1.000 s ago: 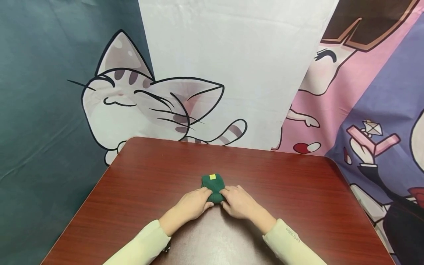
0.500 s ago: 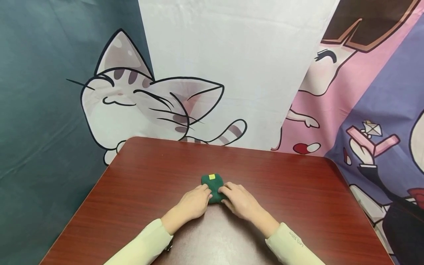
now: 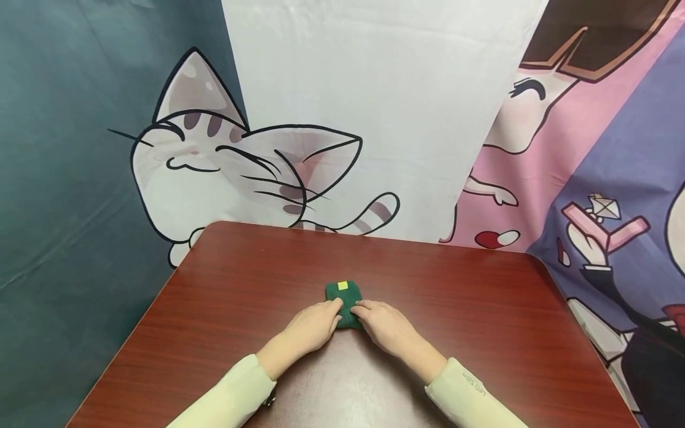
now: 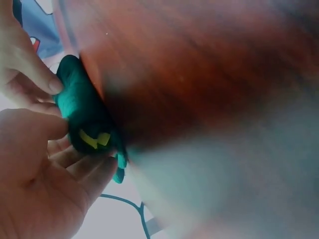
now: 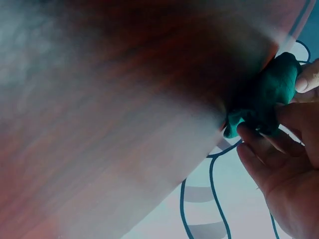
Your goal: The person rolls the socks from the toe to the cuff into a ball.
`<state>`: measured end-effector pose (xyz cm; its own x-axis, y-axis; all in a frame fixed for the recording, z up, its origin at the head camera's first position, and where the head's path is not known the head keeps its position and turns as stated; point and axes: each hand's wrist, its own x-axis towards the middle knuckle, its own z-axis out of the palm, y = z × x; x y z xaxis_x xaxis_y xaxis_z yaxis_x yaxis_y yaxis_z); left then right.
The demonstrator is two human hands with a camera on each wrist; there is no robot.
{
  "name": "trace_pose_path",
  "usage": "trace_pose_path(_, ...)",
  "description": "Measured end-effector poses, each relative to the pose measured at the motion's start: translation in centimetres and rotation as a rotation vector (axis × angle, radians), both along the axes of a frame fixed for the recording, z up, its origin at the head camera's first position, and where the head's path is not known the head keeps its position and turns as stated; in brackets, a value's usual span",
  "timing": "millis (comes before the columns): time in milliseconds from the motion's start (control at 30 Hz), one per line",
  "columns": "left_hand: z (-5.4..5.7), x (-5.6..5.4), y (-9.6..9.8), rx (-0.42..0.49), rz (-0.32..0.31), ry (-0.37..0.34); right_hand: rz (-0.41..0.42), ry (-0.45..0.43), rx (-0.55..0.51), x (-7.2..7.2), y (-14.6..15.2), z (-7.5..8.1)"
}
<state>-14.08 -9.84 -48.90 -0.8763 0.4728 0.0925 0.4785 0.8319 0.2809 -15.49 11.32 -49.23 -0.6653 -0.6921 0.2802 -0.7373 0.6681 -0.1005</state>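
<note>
A small rolled bundle of dark green cloth (image 3: 346, 295) lies on the table, with a yellow patch on its far part. My left hand (image 3: 314, 326) pinches its left side between thumb and fingers. On the right side my right hand (image 3: 385, 324) holds it the same way, fingertips on top. Seen from the left wrist, the cloth (image 4: 82, 99) is a thick roll showing yellow marks and a loose flap at its end. The right wrist view has the roll (image 5: 274, 89) between thumb and fingers; its underside is hidden.
The reddish-brown wooden table (image 3: 241, 279) has its far edge well beyond the hands. Behind it hangs a printed backdrop (image 3: 401, 119) with a cartoon cat. Pale sleeves (image 3: 230, 392) cover both forearms.
The right fingers lift slightly off the cloth's side and settle again on its near right part. The left fingers shift a little on the cloth. The bundle stays almost in place.
</note>
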Motion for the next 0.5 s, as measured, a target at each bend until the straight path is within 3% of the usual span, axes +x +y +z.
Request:
trace_pose_path(167,0.0,0.3,0.0,-0.106,-0.029,0.066,-0.032,-0.009,0.038,0.0,-0.3,-0.1)
trace_pose_path(300,0.2,0.6,0.2,-0.248,-0.036,0.13,-0.043,0.001,0.119,0.2,-0.6,0.1)
trace_pose_path(500,0.8,1.2,0.3,-0.389,-0.041,0.085,0.001,-0.013,0.232,0.3,-0.6,0.1)
